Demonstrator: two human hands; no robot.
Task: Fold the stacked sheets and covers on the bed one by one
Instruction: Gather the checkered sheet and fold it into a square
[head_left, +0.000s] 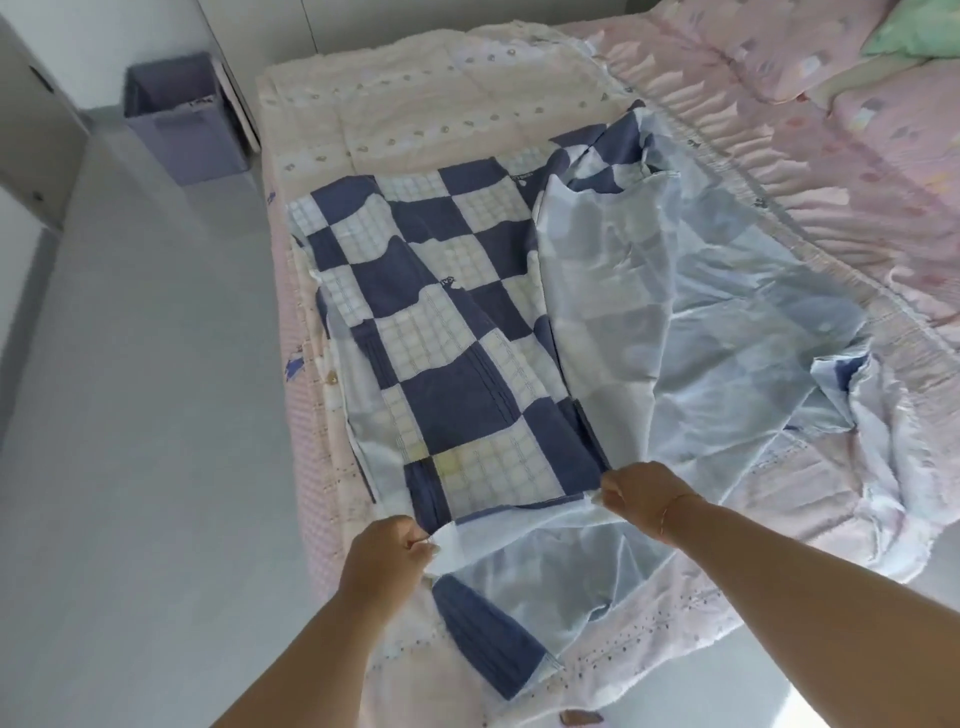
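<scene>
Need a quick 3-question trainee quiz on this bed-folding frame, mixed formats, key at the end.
1. True or false: both the left hand and the right hand grip the near edge of the checkered cover.
2. Multiple choice: the purple bin stands (A) on the bed, (B) on the floor beside the bed's far corner, (C) under the green pillow.
3. Fill in: the part of the cover to the person's right shows its pale ____ side.

Key: 1 true; 2 B; 3 reverse.
</scene>
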